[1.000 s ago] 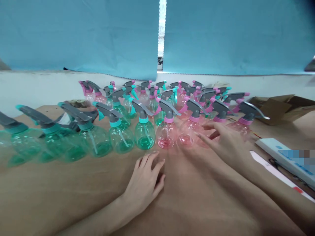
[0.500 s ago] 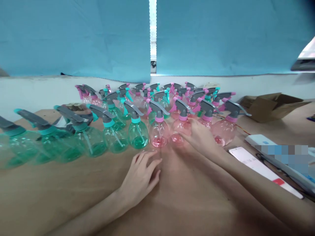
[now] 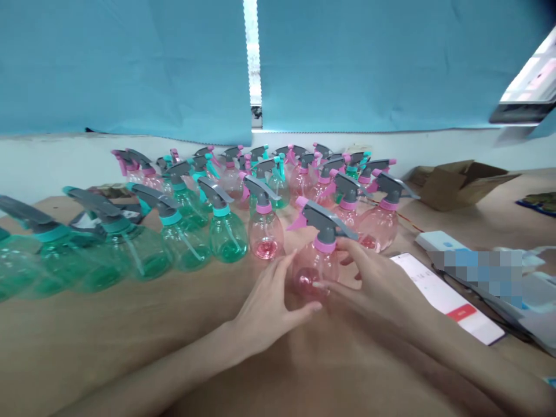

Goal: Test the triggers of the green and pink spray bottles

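Note:
A pink spray bottle (image 3: 316,263) with a grey trigger head and pink collar stands out in front of the row, tilted slightly. My right hand (image 3: 377,284) grips its right side, thumb across the front and fingers behind. On the bottle's left, my left hand (image 3: 267,304) curves round with thumb and fingers apart; whether it touches the bottle I cannot tell. Another pink spray bottle (image 3: 266,234) is just beyond my left fingertips. Beside that stands a green spray bottle (image 3: 228,236) with a turquoise collar. Pink liquid lies low in the held bottle.
More green bottles (image 3: 139,252) line the left, with mixed pink and green ones behind. At right lie a phone (image 3: 452,301), a white box (image 3: 438,243) and an open brown carton (image 3: 456,188). Blue curtains (image 3: 130,69) hang at the back.
My right hand has drawn the pink spray bottle out of the front row toward me. My left hand has moved right, up to its side. The view has shifted slightly right.

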`<state>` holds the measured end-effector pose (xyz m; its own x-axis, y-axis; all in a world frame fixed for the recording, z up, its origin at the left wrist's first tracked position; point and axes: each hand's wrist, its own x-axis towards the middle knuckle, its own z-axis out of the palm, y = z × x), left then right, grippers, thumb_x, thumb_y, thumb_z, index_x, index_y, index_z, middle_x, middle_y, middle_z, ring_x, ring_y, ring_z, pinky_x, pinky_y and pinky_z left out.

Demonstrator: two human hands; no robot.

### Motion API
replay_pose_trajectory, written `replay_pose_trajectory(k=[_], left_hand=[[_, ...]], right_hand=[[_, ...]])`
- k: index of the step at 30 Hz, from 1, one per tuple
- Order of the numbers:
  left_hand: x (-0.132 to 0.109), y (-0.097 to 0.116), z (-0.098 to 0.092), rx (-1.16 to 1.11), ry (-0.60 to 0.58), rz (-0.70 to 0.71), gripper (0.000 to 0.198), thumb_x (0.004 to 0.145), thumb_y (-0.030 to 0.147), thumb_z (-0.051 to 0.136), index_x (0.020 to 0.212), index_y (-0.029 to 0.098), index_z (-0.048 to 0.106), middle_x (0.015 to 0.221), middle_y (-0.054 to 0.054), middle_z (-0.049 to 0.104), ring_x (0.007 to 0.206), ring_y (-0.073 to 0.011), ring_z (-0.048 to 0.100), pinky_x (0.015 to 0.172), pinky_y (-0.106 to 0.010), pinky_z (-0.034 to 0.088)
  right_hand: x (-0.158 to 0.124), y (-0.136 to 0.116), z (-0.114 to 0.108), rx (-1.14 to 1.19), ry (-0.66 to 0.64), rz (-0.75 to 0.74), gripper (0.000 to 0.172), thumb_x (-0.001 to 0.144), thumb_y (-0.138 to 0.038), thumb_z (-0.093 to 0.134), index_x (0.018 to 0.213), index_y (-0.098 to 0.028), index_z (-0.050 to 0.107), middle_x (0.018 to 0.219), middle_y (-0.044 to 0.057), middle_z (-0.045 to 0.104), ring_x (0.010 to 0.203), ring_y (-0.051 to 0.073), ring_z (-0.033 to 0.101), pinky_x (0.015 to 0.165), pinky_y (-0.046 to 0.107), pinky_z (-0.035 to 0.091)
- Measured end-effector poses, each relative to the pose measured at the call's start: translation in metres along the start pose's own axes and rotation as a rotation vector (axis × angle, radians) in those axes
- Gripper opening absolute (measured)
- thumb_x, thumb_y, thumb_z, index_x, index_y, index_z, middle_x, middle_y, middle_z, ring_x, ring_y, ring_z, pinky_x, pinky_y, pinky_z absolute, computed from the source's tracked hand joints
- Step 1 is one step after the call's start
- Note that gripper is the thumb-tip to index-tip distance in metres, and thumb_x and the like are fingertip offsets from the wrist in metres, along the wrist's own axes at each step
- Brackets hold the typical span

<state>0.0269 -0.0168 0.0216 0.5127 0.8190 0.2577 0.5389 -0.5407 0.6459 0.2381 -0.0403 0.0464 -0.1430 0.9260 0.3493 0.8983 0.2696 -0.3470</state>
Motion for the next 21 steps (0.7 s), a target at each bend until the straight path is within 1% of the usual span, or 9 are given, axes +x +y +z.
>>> replay_pose_trajectory(k=[2,5,7,9,12,15,18,20,21], left_hand=[[0.000,0.001,0.006,-0.049,-0.014,0.009,0.081,0.076,0.040,0.074,0.139,0.024,0.026,0.141,-0.011,0.041,0.129,-0.0300,0.040,0.105,-0.049,0.036],[-0.001,-0.001,0.011,-0.072,0.000,0.030,0.075,0.077,0.038,0.074,0.136,0.024,0.030,0.137,-0.010,0.045,0.126,-0.0289,0.044,0.103,-0.048,0.038],[-0.003,-0.003,0.013,-0.078,0.009,0.036,0.072,0.077,0.037,0.074,0.134,0.024,0.032,0.134,-0.010,0.048,0.123,-0.0284,0.047,0.101,-0.048,0.041],[-0.004,-0.004,0.014,-0.088,0.015,0.041,0.070,0.077,0.035,0.074,0.132,0.025,0.034,0.132,-0.009,0.050,0.121,-0.0281,0.050,0.099,-0.048,0.042],[-0.004,-0.004,0.013,-0.092,0.019,0.038,0.069,0.075,0.031,0.075,0.131,0.025,0.035,0.130,-0.009,0.050,0.120,-0.0281,0.051,0.098,-0.049,0.043],[-0.004,-0.002,0.012,-0.071,0.014,0.055,0.068,0.074,0.030,0.075,0.130,0.024,0.036,0.132,-0.010,0.050,0.121,-0.0290,0.049,0.100,-0.050,0.042],[-0.002,-0.001,0.011,-0.055,-0.025,0.116,0.066,0.075,0.031,0.074,0.130,0.023,0.038,0.130,-0.009,0.052,0.120,-0.0282,0.050,0.100,-0.048,0.042],[-0.002,-0.003,0.011,-0.035,-0.029,0.147,0.066,0.075,0.032,0.075,0.129,0.023,0.039,0.128,-0.008,0.054,0.118,-0.0274,0.052,0.098,-0.046,0.044],[-0.002,-0.004,0.011,-0.022,-0.025,0.157,0.066,0.075,0.033,0.075,0.129,0.022,0.039,0.127,-0.008,0.054,0.118,-0.0271,0.052,0.098,-0.045,0.044]], right_hand=[[-0.007,0.000,-0.004,0.006,0.004,-0.025,0.060,0.079,-0.063,0.054,0.118,-0.018,0.051,0.097,0.009,0.068,0.080,0.026,0.065,0.065,0.040,0.051],[-0.010,0.002,-0.010,0.045,0.005,-0.039,0.063,0.074,-0.067,0.057,0.112,-0.017,0.054,0.100,0.012,0.066,0.078,0.026,0.063,0.066,0.043,0.050],[-0.006,0.004,-0.015,0.171,-0.046,-0.052,0.058,0.071,-0.061,0.065,0.112,-0.021,0.053,0.106,0.009,0.065,0.087,0.025,0.063,0.072,0.041,0.051],[0.003,0.005,-0.018,0.350,-0.097,-0.071,0.054,0.071,-0.050,0.072,0.114,-0.025,0.051,0.112,0.005,0.063,0.099,0.023,0.061,0.081,0.039,0.050],[0.017,0.006,-0.019,0.575,-0.131,-0.077,0.056,0.068,-0.035,0.077,0.116,-0.028,0.049,0.115,0.002,0.061,0.105,0.021,0.059,0.086,0.035,0.050],[0.028,0.003,-0.016,0.712,-0.149,-0.072,0.063,0.068,-0.031,0.076,0.124,-0.033,0.046,0.116,0.001,0.060,0.095,0.019,0.061,0.080,0.032,0.052],[0.032,-0.002,-0.010,0.753,-0.143,-0.101,0.073,0.070,-0.032,0.073,0.134,-0.039,0.038,0.108,-0.002,0.062,0.071,0.015,0.062,0.063,0.028,0.053],[0.034,-0.007,-0.007,0.697,-0.092,-0.091,0.064,0.071,-0.034,0.071,0.129,-0.036,0.044,0.090,-0.004,0.062,0.059,0.013,0.056,0.052,0.026,0.049],[0.034,-0.010,-0.006,0.652,-0.056,-0.079,0.051,0.072,-0.035,0.069,0.120,-0.034,0.051,0.079,-0.004,0.059,0.055,0.013,0.053,0.049,0.026,0.046]])
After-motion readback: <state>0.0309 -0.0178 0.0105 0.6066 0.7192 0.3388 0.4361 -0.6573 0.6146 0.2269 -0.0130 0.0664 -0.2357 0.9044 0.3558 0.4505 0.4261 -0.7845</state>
